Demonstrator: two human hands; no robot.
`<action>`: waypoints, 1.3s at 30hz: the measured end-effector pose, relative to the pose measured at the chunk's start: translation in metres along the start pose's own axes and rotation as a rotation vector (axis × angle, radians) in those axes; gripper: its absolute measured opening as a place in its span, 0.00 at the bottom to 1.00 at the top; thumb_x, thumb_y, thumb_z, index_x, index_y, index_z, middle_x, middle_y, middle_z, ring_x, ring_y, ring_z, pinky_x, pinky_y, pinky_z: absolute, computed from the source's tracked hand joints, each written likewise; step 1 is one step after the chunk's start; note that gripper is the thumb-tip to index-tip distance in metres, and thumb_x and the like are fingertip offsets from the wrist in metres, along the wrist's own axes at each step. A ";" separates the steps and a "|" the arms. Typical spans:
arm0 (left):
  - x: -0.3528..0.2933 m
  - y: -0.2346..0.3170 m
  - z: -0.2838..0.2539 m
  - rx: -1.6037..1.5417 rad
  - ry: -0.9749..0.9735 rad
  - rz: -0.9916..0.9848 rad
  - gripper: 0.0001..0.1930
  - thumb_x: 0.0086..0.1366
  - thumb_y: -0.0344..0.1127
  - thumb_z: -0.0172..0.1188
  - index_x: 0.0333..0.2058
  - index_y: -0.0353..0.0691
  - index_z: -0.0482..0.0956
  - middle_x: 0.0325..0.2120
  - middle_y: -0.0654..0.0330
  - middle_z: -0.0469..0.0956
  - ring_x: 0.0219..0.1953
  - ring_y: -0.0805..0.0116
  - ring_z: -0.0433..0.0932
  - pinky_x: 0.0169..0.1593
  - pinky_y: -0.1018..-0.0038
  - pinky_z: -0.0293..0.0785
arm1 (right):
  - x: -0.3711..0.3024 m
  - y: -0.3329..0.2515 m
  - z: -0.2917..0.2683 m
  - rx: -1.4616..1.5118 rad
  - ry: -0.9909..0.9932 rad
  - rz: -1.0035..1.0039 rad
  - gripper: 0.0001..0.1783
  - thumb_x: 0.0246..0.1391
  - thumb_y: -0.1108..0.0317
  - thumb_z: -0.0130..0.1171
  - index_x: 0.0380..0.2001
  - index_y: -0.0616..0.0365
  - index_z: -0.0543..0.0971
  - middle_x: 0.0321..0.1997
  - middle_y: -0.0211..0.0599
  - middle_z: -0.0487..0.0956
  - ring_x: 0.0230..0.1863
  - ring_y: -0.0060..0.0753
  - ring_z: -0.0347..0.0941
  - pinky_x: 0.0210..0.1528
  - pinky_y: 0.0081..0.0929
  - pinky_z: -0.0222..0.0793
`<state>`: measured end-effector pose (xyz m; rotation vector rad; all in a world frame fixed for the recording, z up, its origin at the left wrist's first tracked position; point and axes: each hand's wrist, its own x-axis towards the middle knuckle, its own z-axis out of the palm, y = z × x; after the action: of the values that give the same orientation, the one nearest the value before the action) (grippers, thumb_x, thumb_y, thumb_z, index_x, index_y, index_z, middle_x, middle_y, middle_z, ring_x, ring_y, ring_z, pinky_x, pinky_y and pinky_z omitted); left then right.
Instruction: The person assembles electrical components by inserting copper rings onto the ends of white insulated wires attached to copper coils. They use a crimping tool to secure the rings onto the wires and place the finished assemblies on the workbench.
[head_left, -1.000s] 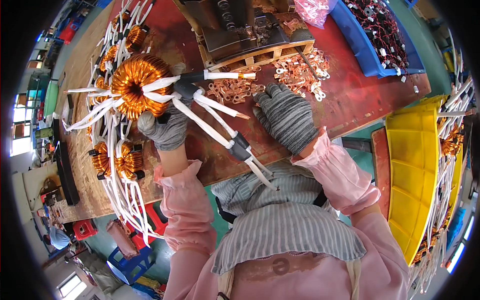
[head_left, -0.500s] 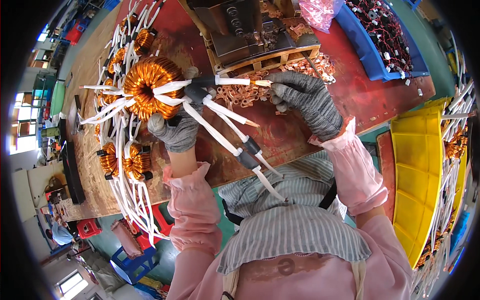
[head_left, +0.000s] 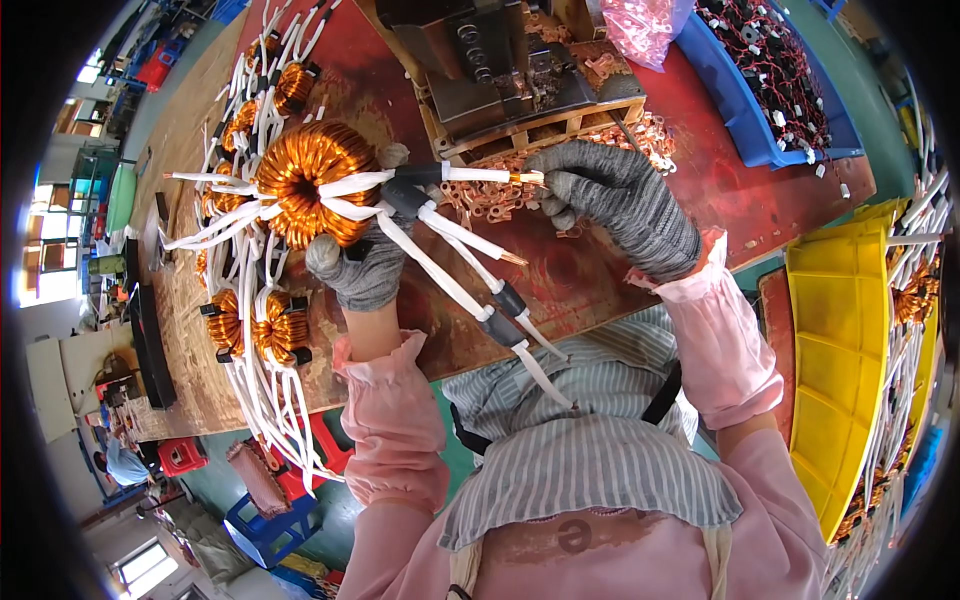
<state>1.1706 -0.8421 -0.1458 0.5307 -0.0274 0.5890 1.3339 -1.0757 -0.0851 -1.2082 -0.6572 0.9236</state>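
Note:
In my left hand [head_left: 368, 268], gloved in grey knit, is a large copper-wound ring coil [head_left: 322, 158]; thumb and fingers are closed around its near and right sides. White-sleeved leads run out from it, some through black sleeves [head_left: 408, 190]. One white lead [head_left: 476, 174] points right, and its copper end [head_left: 526, 179] meets the fingertips of my right hand [head_left: 632, 212]. That gloved hand is closed in a pinch on what looks like a small copper terminal lug, largely hidden by the fingers. Another lead with bare strands [head_left: 513, 258] hangs below, and two longer ones reach toward my apron.
A dark metal press [head_left: 485, 95] stands on a wooden pallet [head_left: 560, 130] ahead, with loose copper lugs [head_left: 490, 200] around it. Smaller ring coils [head_left: 280, 325] lie at left. A blue bin [head_left: 735, 115] of wired parts is far right; a yellow crate [head_left: 835, 360] stands nearer.
The coil and both hands have shifted slightly right and down in the picture. At the lead's end, fewer loose strands show and the right fingertips remain against it.

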 end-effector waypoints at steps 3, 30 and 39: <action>0.000 0.000 0.000 0.024 0.026 -0.003 0.43 0.37 0.46 0.68 0.53 0.37 0.62 0.48 0.55 0.67 0.48 0.56 0.67 0.55 0.58 0.60 | -0.001 -0.001 -0.002 0.114 -0.001 0.029 0.13 0.56 0.68 0.50 0.44 0.61 0.73 0.29 0.31 0.76 0.29 0.18 0.71 0.34 0.17 0.69; 0.031 -0.031 0.040 0.328 0.158 0.236 0.39 0.43 0.45 0.66 0.54 0.37 0.61 0.50 0.53 0.66 0.51 0.55 0.66 0.58 0.59 0.58 | 0.070 -0.027 -0.047 -0.092 -0.049 -0.141 0.11 0.52 0.67 0.56 0.36 0.63 0.73 0.29 0.31 0.73 0.30 0.20 0.70 0.33 0.17 0.68; 0.030 -0.030 0.048 0.332 0.173 0.217 0.39 0.42 0.44 0.66 0.54 0.39 0.61 0.50 0.54 0.66 0.50 0.55 0.67 0.56 0.59 0.61 | 0.074 -0.030 -0.049 -0.105 -0.055 -0.142 0.11 0.53 0.67 0.54 0.37 0.62 0.73 0.33 0.34 0.75 0.33 0.22 0.73 0.33 0.17 0.71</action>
<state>1.2182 -0.8705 -0.1135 0.8031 0.1815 0.8570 1.4182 -1.0375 -0.0722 -1.2150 -0.8333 0.8133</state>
